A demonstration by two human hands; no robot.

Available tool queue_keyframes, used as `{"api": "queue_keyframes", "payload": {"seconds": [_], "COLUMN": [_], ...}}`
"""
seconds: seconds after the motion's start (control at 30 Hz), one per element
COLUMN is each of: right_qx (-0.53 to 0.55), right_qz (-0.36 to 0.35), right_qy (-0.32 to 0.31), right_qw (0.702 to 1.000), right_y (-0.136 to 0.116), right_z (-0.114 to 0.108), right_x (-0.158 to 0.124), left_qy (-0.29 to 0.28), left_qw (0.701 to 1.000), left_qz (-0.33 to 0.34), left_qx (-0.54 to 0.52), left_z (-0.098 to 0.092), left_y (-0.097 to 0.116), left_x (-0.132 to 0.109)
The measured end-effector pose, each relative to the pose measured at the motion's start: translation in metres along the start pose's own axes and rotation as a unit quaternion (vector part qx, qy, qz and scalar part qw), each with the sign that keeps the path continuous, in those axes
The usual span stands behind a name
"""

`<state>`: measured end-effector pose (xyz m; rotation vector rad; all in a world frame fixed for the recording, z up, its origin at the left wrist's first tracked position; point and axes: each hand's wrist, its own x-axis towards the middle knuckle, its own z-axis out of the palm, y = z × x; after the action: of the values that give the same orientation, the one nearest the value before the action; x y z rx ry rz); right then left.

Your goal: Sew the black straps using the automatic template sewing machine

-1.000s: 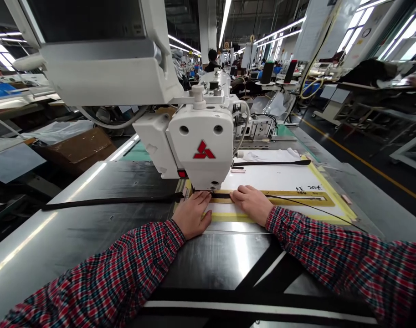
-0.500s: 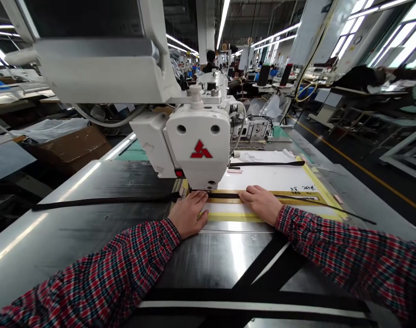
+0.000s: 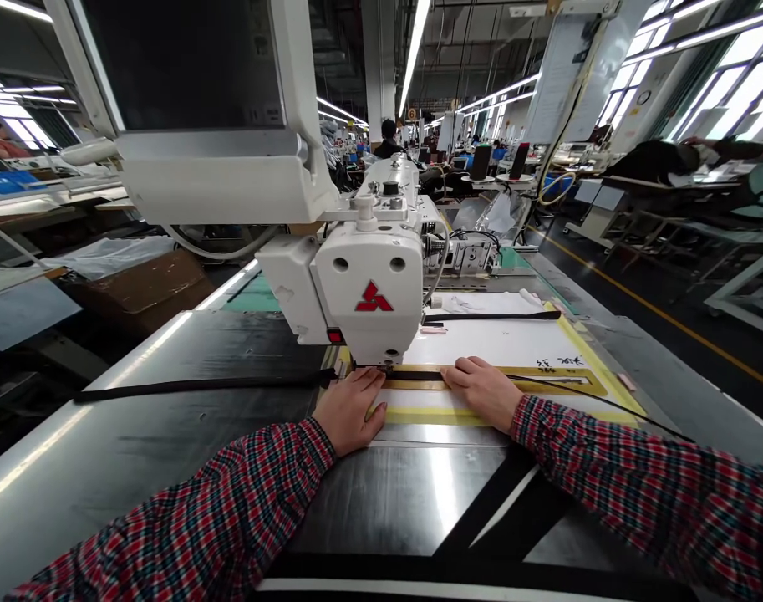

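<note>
A long black strip [image 3: 206, 385] runs from the left of the metal table to the sewing machine head [image 3: 372, 288] and on along a slot in the white and yellow template [image 3: 500, 343]. My left hand [image 3: 351, 411] lies flat beside the machine's foot area, its fingertips at the strip and its thumb apart. On the right, my right hand [image 3: 483, 391] rests on the template, fingers together and bent down onto the strip. Its fingertips touch the strip; whether they pinch it is hidden. A thin black cord trails out to the right from under this hand.
Black strips with white bands [image 3: 519, 522] lie across the near table. A second black strip [image 3: 494, 316] sits on the template's far part. A dark screen [image 3: 180, 63] overhangs at upper left. A cardboard box [image 3: 146, 280] stands left of the table. A person [image 3: 389, 138] is far behind.
The camera view has tilted up slightly, so the machine and table appear lower. Both hands keep nearly the same places on the strip and template.
</note>
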<state>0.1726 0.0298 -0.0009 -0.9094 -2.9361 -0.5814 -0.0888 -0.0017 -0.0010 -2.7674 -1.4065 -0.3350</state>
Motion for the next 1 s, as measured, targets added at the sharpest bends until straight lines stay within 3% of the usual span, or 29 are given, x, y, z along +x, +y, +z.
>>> {"api": "queue_keyframes", "payload": {"seconds": [0.77, 1.0], "right_qx": [0.004, 0.100], "right_qz": [0.007, 0.015], "right_qy": [0.015, 0.027], "right_qw": [1.000, 0.995], "right_y": [-0.028, -0.030], "right_z": [-0.001, -0.004], "right_x": [0.051, 0.065], "left_qy": [0.024, 0.000], "left_qw": [0.998, 0.999], "left_qz": [0.051, 0.047], "left_qx": [0.016, 0.018], "left_z": [-0.013, -0.017], "left_y": [-0.057, -0.068], "left_x": [-0.037, -0.046]}}
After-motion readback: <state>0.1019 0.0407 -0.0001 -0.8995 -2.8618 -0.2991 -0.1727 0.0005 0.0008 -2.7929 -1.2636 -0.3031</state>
